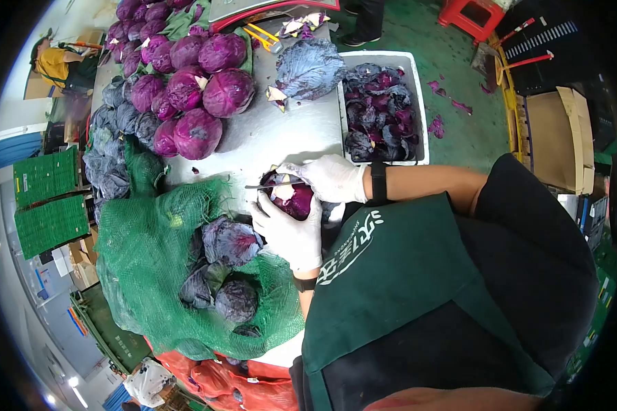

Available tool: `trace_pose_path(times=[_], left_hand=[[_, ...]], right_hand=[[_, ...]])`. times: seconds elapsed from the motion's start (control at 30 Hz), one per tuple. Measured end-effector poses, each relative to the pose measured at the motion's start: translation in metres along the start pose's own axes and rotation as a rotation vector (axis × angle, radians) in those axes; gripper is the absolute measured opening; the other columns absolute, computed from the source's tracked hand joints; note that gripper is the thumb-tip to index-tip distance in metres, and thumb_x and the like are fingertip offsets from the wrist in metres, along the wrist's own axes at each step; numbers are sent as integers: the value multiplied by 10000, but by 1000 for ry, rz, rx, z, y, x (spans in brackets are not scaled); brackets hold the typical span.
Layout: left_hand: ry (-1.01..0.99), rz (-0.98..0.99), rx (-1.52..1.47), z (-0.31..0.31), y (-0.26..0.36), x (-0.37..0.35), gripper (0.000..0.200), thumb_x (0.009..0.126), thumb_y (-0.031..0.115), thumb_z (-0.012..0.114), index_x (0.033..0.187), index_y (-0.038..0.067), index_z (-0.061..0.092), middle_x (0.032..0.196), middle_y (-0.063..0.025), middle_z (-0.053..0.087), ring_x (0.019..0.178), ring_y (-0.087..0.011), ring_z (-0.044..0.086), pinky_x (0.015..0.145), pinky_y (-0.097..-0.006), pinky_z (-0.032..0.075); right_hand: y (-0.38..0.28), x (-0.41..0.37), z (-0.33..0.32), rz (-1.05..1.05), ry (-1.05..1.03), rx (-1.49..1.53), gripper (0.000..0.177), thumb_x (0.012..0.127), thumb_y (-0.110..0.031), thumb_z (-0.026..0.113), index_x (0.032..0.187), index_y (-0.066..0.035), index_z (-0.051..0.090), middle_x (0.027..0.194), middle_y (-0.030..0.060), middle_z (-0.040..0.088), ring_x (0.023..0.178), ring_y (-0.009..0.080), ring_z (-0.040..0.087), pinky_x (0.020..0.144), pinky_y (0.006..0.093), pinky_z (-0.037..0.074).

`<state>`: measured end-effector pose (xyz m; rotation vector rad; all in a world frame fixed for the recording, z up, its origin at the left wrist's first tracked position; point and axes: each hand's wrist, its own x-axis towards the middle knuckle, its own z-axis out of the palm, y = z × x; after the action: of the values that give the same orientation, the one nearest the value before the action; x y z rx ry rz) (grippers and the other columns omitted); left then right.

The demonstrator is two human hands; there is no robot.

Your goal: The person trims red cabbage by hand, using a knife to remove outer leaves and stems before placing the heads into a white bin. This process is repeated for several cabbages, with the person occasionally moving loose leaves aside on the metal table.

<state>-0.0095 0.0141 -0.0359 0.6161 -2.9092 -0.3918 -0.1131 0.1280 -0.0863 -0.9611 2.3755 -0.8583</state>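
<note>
A purple cabbage (297, 203) sits at the table's near edge, its pale cut base facing up. My left hand (288, 231), in a white glove, is wrapped round its near side. In my gloved right hand (334, 179) is a knife (260, 186), its thin blade lying across the top of the cabbage; the handle is hidden in my fingers. Left of my left hand, a green mesh sack (151, 274) lies open with several untrimmed cabbages (236, 300) in its mouth. Beyond my hands are piled shiny trimmed cabbages (229, 92).
A white foam box (421, 130) full of dark outer leaves stands right of the table (267, 130). A large loose leaf (310, 68) and a yellow box cutter (264, 38) lie at the far end. Red sacks (219, 380) sit below. Another person (55, 65) stands far left.
</note>
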Motion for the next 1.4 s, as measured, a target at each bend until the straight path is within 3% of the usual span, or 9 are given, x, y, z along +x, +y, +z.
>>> trace_pose_path(times=[0.53,0.6,0.67,0.7,0.8,0.9,0.97,1.07,1.4], left_hand=[[188,79,-315,15,-39,-29,963,580,349,922,1327,-12,434,1328,-225,436,1255,-400,425,1072,-493,357],[157,4,-499,18,-48,-36,985,572,288,936,1342,-20,404,1316,-206,434,1261,-370,416,1089,-469,339],[112,-118,-621,14,-53,-45,1031,572,236,944,1374,-24,351,1334,-192,405,1267,-336,406,1096,-443,327],[87,-164,-672,12,-60,-49,1060,586,192,939,1404,-12,297,1362,-183,374,1274,-309,398,1099,-425,334],[31,-189,-1009,10,-77,-62,1045,628,63,905,1447,45,255,1412,-161,347,1293,-284,397,1093,-400,381],[-24,-215,-1020,0,-74,-63,1057,653,49,892,1478,60,230,1449,-166,330,1308,-276,398,1090,-397,390],[-56,-234,-1006,-4,-67,-61,1066,664,64,892,1489,46,217,1481,-176,304,1338,-278,373,1105,-392,368],[-35,-125,-919,-4,-61,-60,1015,685,80,883,1472,27,244,1482,-166,315,1356,-274,344,1132,-394,318],[24,-142,-611,7,-53,-40,1021,620,205,907,1429,-25,328,1394,-208,395,1318,-330,380,1142,-430,273]], right_hand=[[145,105,111,-158,-134,222,180,867,-89,542,974,-49,681,580,29,547,405,159,473,358,355,388],[97,50,40,335,-250,1464,205,899,-67,526,1052,-56,662,594,26,559,416,151,496,346,358,380],[123,82,46,-385,-82,1016,177,902,-80,540,1045,-93,643,609,44,572,401,145,485,319,358,349],[121,65,15,366,-120,1335,200,844,-29,558,995,-117,654,656,30,629,459,122,554,375,285,416],[71,47,-68,43,295,13,110,891,-145,537,902,-45,582,701,106,634,622,207,652,559,351,511],[34,33,-76,0,428,-99,162,882,-154,556,998,-53,604,774,122,660,702,239,665,642,367,524],[69,97,33,-266,188,1532,281,860,-174,624,1109,-45,609,812,127,667,784,249,668,705,366,524],[-15,21,-13,-420,191,252,431,816,-274,752,1133,-17,612,779,109,649,700,170,601,664,322,493],[-2,25,-2,-307,-124,463,252,895,-257,633,850,-9,636,759,154,634,708,305,613,685,401,482]])
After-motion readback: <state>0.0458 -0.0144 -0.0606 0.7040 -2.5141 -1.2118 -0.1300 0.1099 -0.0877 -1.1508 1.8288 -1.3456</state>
